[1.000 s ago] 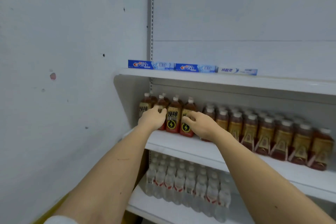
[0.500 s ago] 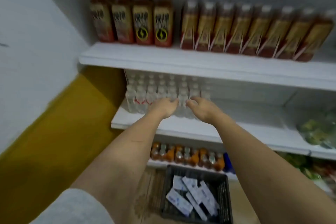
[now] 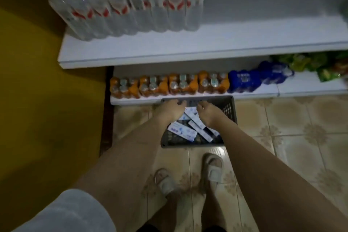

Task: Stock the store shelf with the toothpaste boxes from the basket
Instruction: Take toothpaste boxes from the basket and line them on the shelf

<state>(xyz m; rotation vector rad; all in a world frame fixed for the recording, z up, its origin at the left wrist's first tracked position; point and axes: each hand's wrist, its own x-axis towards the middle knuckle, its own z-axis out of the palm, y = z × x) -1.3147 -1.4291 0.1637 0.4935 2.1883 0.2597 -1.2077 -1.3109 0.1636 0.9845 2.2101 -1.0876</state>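
Seeing both arms stretched down, left hand [image 3: 170, 109] and right hand [image 3: 209, 114] over basket [image 3: 228, 108] of toothpaste boxes [image 3: 182, 131]; fingers loosely curled, grip unclear to me.

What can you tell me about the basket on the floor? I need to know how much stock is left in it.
The basket is a dark grey, rectangular crate that looks like plastic, with perforated lattice walls. It sits upright on the tiled floor, its far edge against the bottom shelf. Several white and blue toothpaste boxes lie loosely criss-crossed inside; an exact count is hidden by the arms. The left hand and right hand reach over it; whether they hold anything cannot be told.
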